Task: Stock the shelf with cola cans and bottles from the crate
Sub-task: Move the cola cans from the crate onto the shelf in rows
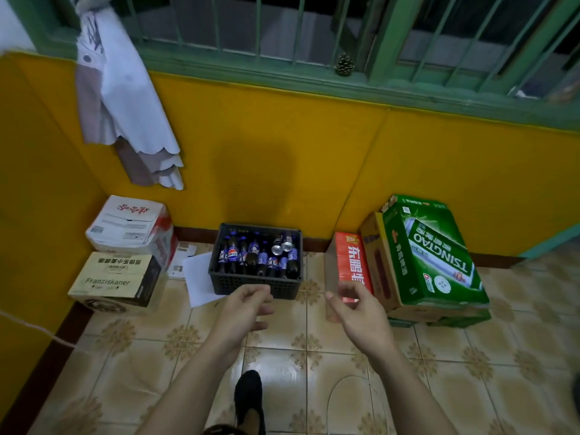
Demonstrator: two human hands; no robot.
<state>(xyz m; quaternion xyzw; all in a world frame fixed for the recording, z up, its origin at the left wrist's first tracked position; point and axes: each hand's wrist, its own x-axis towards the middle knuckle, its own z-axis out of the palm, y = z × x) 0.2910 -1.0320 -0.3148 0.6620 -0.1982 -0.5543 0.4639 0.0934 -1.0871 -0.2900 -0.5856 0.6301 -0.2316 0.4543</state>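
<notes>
Two empty hands hover before a stocked crate (251, 282) on the floor.
Bottles (232, 255) and cans (282, 244) fill it; it sits straight ahead against the wall, long side crosswise, left hand (248, 304) nearer its front, right hand (357, 306) off right, both loosely open.

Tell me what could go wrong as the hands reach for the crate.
1. The bottles are packed tight in the crate; pulling one out may knock the cans at the back right.
2. The crate rests partly on a loose sheet, so dragging it could make it slide.
3. The right hand shows just in front of the red box and might bump it.
</notes>
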